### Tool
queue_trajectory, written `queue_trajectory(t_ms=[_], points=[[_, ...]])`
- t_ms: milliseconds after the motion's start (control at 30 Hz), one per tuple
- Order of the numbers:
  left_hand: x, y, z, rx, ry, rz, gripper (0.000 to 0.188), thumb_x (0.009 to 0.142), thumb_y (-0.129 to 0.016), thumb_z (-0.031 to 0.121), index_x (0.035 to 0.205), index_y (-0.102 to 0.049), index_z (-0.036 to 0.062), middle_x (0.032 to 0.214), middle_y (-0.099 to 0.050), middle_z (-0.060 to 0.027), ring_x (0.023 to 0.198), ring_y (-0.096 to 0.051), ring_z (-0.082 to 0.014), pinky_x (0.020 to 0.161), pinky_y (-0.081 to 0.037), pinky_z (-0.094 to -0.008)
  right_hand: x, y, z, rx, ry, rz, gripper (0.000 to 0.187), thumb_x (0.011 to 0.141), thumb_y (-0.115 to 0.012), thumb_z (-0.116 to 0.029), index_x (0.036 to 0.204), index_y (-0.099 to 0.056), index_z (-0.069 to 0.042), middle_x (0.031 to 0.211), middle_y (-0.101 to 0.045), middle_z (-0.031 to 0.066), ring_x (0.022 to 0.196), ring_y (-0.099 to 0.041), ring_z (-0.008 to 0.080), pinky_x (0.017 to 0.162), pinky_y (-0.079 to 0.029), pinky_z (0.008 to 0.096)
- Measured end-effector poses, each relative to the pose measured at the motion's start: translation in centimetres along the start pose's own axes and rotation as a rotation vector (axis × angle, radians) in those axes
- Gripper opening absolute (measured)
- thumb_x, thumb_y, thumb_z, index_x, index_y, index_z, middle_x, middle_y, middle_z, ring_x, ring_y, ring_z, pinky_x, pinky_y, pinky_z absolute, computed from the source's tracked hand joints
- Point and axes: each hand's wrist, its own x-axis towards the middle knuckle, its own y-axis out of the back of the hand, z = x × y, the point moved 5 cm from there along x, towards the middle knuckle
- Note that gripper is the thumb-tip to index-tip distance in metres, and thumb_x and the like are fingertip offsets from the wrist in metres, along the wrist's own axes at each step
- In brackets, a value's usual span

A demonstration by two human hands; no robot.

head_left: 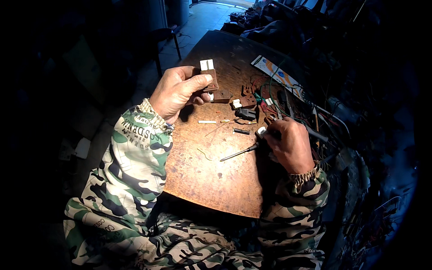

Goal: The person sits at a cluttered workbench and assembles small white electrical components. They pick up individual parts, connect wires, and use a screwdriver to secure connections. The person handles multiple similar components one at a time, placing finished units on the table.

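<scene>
Raised over the far left of the table, my left hand (180, 90) is closed on a brown ribbed block (209, 81). A white piece (206, 65) sticks up from the block's top. Just behind its lower end lies another brown block (221, 95), partly covered by the fingers. At the table's right side my right hand (290, 140) has its fingers bent together. A small white piece (261, 131) shows at its fingertips; whether it is gripped is unclear. The screwdriver (239, 153) points left, its dark handle end running toward this hand.
Brown connector blocks (247, 101) and a black one (246, 114) lie mid-table. A white stick (207, 122), a black rod (241, 131) and thin wire bits (204, 154) are scattered on the wooden table (198, 180). Tangled cables and a white-and-orange box (276, 74) crowd the right.
</scene>
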Motion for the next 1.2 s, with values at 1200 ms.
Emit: queue_trajectory(t_ms=[1200], points=[[-1.7, -4.0, -0.7, 0.140, 0.153, -0.029, 0.051, 0.094, -0.073, 0.024, 0.126, -0.055, -0.0124, 0.095, -0.068, -0.0103, 0.073, -0.066, -0.0102, 0.067, -0.057, -0.0222, -5.0, 1.3, 3.2, -0.022, 0.105, -0.058, 0.029, 0.075, -0.080, -0.013, 0.098, -0.064, -0.005, 0.087, -0.059, 0.0152, 0.075, -0.064, 0.0378, 0.063, -0.052, 0.0464]])
